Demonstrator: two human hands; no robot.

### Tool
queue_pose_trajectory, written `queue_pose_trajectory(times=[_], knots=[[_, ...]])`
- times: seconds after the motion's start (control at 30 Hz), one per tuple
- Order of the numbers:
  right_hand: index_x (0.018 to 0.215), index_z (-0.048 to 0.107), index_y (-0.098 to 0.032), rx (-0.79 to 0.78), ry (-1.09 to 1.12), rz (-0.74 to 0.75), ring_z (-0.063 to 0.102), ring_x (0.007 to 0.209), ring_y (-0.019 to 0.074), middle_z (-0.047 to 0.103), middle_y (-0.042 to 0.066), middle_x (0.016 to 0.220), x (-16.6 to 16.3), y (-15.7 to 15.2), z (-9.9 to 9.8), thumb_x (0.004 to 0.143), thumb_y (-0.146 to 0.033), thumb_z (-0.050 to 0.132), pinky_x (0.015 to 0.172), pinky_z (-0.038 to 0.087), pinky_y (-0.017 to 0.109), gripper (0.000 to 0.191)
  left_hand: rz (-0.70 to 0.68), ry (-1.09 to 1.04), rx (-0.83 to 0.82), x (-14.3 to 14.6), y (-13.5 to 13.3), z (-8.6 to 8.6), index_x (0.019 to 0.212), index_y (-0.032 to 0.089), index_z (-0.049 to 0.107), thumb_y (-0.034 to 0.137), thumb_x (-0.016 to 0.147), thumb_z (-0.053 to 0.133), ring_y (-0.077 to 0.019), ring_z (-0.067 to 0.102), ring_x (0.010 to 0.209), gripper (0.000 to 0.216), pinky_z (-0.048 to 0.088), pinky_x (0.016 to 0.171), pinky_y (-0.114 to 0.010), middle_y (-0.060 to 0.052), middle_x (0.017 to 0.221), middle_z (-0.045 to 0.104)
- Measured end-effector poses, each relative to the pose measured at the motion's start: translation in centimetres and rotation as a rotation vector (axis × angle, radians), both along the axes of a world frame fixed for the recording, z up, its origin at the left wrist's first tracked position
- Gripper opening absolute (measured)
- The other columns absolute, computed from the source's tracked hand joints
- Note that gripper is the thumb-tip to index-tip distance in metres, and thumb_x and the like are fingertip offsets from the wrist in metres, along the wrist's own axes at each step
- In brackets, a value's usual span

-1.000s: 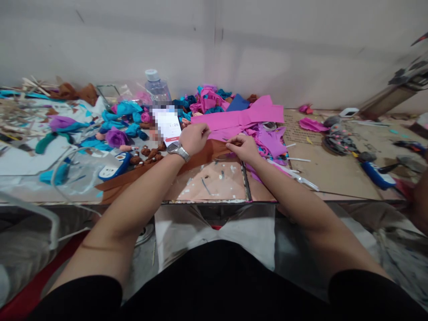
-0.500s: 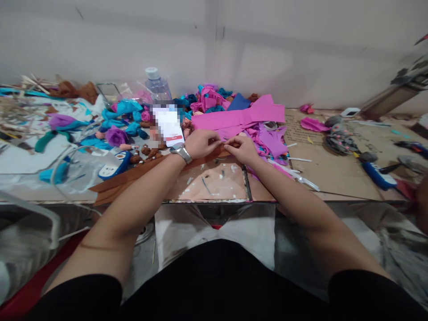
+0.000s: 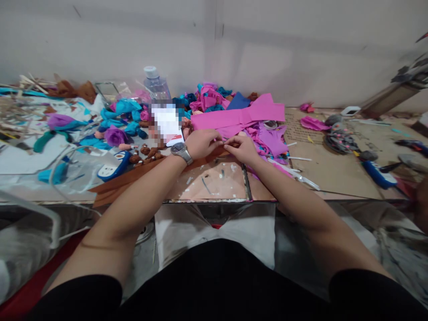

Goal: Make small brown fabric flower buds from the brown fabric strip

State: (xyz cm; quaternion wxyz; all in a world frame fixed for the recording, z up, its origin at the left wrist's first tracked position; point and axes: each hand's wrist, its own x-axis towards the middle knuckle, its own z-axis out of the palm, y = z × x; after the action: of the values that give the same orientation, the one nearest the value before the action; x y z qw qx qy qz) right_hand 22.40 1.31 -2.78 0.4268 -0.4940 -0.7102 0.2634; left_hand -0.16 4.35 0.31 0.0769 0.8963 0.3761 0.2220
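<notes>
A long brown strip of crepe paper [image 3: 133, 176] runs from the left across the front of the table to my fingertips. My left hand [image 3: 202, 144], with a metal watch on the wrist, is closed in a pinch on it. My right hand [image 3: 244, 149] pinches the strip too, its fingertips almost meeting those of the left. The exact fold between the fingers is too small to make out. Just behind the hands lies a wide pink crepe paper strip [image 3: 230, 118], over purple paper scraps [image 3: 272, 137]. A phone [image 3: 167, 119], partly blurred, stands tilted beside my left hand.
A plastic bottle [image 3: 157, 84] stands near the wall. Crumpled blue and purple paper pieces [image 3: 116, 135] and a blue-and-white power strip [image 3: 113, 166] lie to the left. Scissors [image 3: 306, 181] rest right of my hands on cardboard [image 3: 331, 171]. Another power strip [image 3: 379, 174] is farther right.
My left wrist has turned slightly, showing more of the watch face. Both hands stay pinched on the brown paper in nearly the same place.
</notes>
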Motion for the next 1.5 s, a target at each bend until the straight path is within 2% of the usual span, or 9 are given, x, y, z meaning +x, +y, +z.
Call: queue_pose_trajectory(times=[0.07, 0.17, 0.47, 0.57, 0.8, 0.9, 1.23, 1.33, 1.5], knots=[[0.091, 0.085, -0.019, -0.005, -0.004, 0.016, 0.075, 0.079, 0.0212, 0.085, 0.005, 0.088, -0.1, 0.0, -0.1, 0.081, -0.031, 0.075, 0.077, 0.058, 0.032, 0.018, -0.058, 0.055, -0.010, 0.3, -0.3, -0.1, 0.119, 0.021, 0.080, 0.038, 0.105, 0.059, -0.0283, 0.072, 0.110, 0.030, 0.050, 0.090, -0.038, -0.011, 0.120, 0.080], [0.091, 0.085, -0.019, -0.009, -0.012, 0.015, 0.074, 0.079, 0.0210, 0.085, 0.005, 0.089, -0.2, 0.0, -0.2, 0.082, -0.032, 0.075, 0.077, 0.058, 0.032, 0.019, -0.029, 0.086, -0.005, 0.4, -0.2, -0.1, 0.115, 0.022, 0.081, 0.036, 0.105, 0.057, -0.0289, 0.073, 0.107, 0.030, 0.050, 0.087, -0.039, -0.011, 0.116, 0.081], [0.084, 0.083, -0.018, 0.013, -0.037, -0.074, 0.072, 0.079, 0.0218, 0.081, 0.006, 0.082, 0.4, 0.5, 0.3, 0.081, -0.025, 0.075, 0.075, 0.056, 0.034, 0.011, 0.395, -0.025, 0.010, -2.4, 2.4, 0.6, 0.104, 0.022, 0.077, 0.026, 0.102, 0.055, -0.0325, 0.071, 0.104, 0.022, 0.048, 0.086, -0.043, -0.014, 0.114, 0.079], [0.085, 0.084, -0.017, 0.003, -0.030, -0.067, 0.072, 0.077, 0.0214, 0.081, 0.006, 0.082, 0.3, 0.5, 0.2, 0.081, -0.026, 0.076, 0.075, 0.056, 0.034, 0.012, 0.323, -0.048, 0.017, -2.3, 2.1, 0.9, 0.106, 0.020, 0.076, 0.027, 0.103, 0.054, -0.0318, 0.070, 0.105, 0.024, 0.048, 0.089, -0.043, -0.015, 0.115, 0.078], [0.089, 0.086, -0.019, 0.001, -0.033, -0.008, 0.075, 0.079, 0.0215, 0.084, 0.006, 0.086, 0.0, 0.0, 0.1, 0.083, -0.028, 0.077, 0.076, 0.057, 0.032, 0.015, -0.057, -0.018, -0.038, -0.4, 0.3, 0.2, 0.113, 0.020, 0.080, 0.042, 0.102, 0.062, -0.0265, 0.073, 0.102, 0.031, 0.050, 0.089, -0.038, -0.010, 0.114, 0.082], [0.090, 0.086, -0.019, -0.003, -0.022, 0.006, 0.075, 0.079, 0.0216, 0.084, 0.006, 0.087, -0.2, 0.0, 0.2, 0.083, -0.028, 0.077, 0.075, 0.057, 0.032, 0.014, -0.027, 0.031, -0.053, -0.2, 0.4, 0.0, 0.108, 0.019, 0.082, 0.038, 0.102, 0.062, -0.0280, 0.074, 0.102, 0.028, 0.050, 0.088, -0.038, -0.011, 0.111, 0.083], [0.089, 0.085, -0.018, 0.049, -0.051, -0.107, 0.073, 0.083, 0.0222, 0.082, 0.007, 0.088, 0.9, 0.9, 0.0, 0.082, -0.025, 0.078, 0.080, 0.057, 0.035, 0.012, 0.309, 0.035, 0.017, -1.3, 1.5, 0.9, 0.106, 0.016, 0.079, 0.028, 0.103, 0.055, -0.0313, 0.071, 0.105, 0.027, 0.048, 0.088, -0.041, -0.016, 0.112, 0.080], [0.088, 0.085, -0.018, 0.050, -0.040, -0.080, 0.073, 0.080, 0.0216, 0.082, 0.006, 0.086, 0.9, 0.9, -0.1, 0.082, -0.026, 0.078, 0.077, 0.057, 0.034, 0.012, 0.256, 0.018, 0.018, -1.4, 1.4, 0.8, 0.109, 0.015, 0.079, 0.029, 0.103, 0.055, -0.0301, 0.071, 0.102, 0.028, 0.048, 0.086, -0.039, -0.016, 0.112, 0.080], [0.091, 0.085, -0.018, 0.018, -0.003, 0.035, 0.074, 0.074, 0.0200, 0.084, 0.005, 0.084, 0.5, 0.6, -0.1, 0.084, -0.029, 0.077, 0.073, 0.057, 0.032, 0.015, 0.008, 0.017, -0.066, -1.1, 0.5, 0.5, 0.115, 0.018, 0.083, 0.052, 0.101, 0.063, -0.0259, 0.072, 0.091, 0.042, 0.045, 0.080, -0.035, -0.012, 0.103, 0.083]])
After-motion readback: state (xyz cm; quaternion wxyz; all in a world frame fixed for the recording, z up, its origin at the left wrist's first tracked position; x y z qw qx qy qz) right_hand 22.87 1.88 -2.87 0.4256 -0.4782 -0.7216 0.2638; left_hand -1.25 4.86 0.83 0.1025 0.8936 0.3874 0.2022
